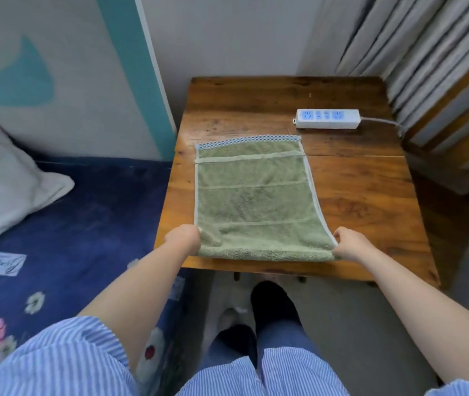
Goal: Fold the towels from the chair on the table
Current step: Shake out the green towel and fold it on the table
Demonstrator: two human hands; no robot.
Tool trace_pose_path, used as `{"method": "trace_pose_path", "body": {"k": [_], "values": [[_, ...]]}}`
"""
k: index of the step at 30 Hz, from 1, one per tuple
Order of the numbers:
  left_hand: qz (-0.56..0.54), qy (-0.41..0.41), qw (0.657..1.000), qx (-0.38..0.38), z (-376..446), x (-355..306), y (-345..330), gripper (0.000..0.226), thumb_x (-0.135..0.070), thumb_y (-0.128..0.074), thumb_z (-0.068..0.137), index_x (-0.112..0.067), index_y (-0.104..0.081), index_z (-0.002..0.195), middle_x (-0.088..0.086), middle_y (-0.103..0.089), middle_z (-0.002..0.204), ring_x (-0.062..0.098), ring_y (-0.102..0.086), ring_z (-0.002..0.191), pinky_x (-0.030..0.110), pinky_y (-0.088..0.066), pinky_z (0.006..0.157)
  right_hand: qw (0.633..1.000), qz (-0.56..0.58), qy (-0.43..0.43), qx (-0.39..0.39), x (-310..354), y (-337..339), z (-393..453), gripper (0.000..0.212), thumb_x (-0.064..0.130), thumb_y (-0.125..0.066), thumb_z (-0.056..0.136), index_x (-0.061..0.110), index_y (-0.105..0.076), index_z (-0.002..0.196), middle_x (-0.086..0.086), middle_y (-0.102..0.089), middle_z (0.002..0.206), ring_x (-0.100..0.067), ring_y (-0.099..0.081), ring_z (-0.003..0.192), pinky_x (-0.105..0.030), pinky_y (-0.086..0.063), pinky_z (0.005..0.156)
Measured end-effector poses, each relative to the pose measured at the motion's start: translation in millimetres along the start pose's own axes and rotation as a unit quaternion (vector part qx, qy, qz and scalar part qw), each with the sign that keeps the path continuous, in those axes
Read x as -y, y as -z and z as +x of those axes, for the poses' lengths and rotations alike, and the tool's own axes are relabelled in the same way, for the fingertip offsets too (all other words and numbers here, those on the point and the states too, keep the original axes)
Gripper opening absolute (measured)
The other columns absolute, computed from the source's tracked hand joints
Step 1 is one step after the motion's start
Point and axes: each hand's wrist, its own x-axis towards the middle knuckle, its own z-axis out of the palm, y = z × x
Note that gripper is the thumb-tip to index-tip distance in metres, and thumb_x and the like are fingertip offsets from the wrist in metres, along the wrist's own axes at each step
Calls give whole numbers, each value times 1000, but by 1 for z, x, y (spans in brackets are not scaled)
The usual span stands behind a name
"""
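Left hand [183, 239] and right hand [348, 243] pinch towel's [253, 195] near corners.

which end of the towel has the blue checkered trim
The far end of the green towel, nearest the power strip; the near end is a plain green fold.

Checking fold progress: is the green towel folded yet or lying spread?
Spread. The green towel lies flat on the table, checkered hem at the far end; left hand and right hand grip its near corners.
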Motion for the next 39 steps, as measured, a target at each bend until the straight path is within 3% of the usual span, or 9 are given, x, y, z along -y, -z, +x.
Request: {"method": "trace_pose_path", "body": {"k": [9, 12, 16, 20, 22, 24, 30, 35, 39], "values": [[3, 2, 994, 111, 7, 8, -35, 34, -2, -35, 90, -2, -51, 120, 8, -58, 102, 23, -56, 93, 27, -40, 69, 996, -50, -64, 21, 15, -27, -2, 19, 8, -45, 83, 8, -46, 102, -5, -51, 86, -22, -50, 77, -30, -39, 65], [-13, -11, 998, 56, 26, 0, -10, 24, -2, -32, 89, -5, -54, 99, 2, -44, 76, 17, -44, 68, 24, -33, 53, 998, -42, -53, -6, 29, -11, 12, 5, 9, -42, 85, 8, -47, 85, -2, -45, 71, -19, -44, 64, -27, -33, 55], [-22, -17, 999, -26, 53, -22, 38, 25, 1, -33, 88, -9, -41, 66, 1, -37, 65, 15, -35, 54, 23, -27, 45, 998, -22, -10, -66, 59, 28, 42, 11, 8, -42, 86, 8, -53, 83, -7, -55, 83, -26, -54, 82, -29, -40, 59], [-27, -12, 998, -51, 84, -35, 72, 20, 2, -34, 87, -8, -51, 88, 2, -43, 70, 19, -47, 65, 25, -35, 51, 991, 0, 54, -124, 85, 64, 77, 28, 9, -41, 90, 6, -57, 112, -13, -60, 112, -28, -56, 102, -34, -49, 77], [-33, -11, 997, -63, 100, -41, 87, 25, 2, -36, 87, -7, -53, 103, 6, -54, 88, 25, -55, 86, 29, -42, 62, 985, -4, 85, -153, 94, 79, 97, 32, 9, -41, 90, 6, -54, 119, -14, -56, 120, -29, -51, 111, -38, -47, 87], [-53, -6, 995, -81, 118, -45, 99, 29, 2, -37, 86, -6, -52, 110, 12, -57, 108, 27, -54, 101, 32, -46, 72, 979, -14, 117, -168, 100, 92, 118, 36, 9, -42, 91, 7, -49, 126, -14, -51, 127, -29, -44, 119, -39, -42, 95], [-62, -19, 990, -129, 164, -43, 107, 39, 4, -35, 86, -7, -45, 122, 13, -49, 125, 30, -45, 117, 38, -42, 88, 980, -48, 139, -136, 105, 100, 158, 47, 9, -45, 89, 12, -38, 135, -9, -42, 139, -27, -34, 129, -40, -32, 105], [-87, -18, 984, -152, 188, -40, 104, 35, -8, -39, 93, -8, -45, 127, 13, -50, 126, 29, -41, 118, 38, -39, 93, 981, -3, 148, -127, 104, 109, 176, 37, 10, -50, 89, 11, -52, 126, -9, -57, 124, -28, -46, 117, -38, -37, 99], [-205, -84, 961, -167, 186, -26, 114, 20, -8, -37, 94, -6, -58, 92, 12, -51, 101, 26, -41, 105, 35, -35, 90, 974, 139, 177, -37, 99, 131, 171, 16, 7, -51, 87, 8, -67, 86, -3, -62, 86, -22, -55, 87, -29, -42, 73]]}}
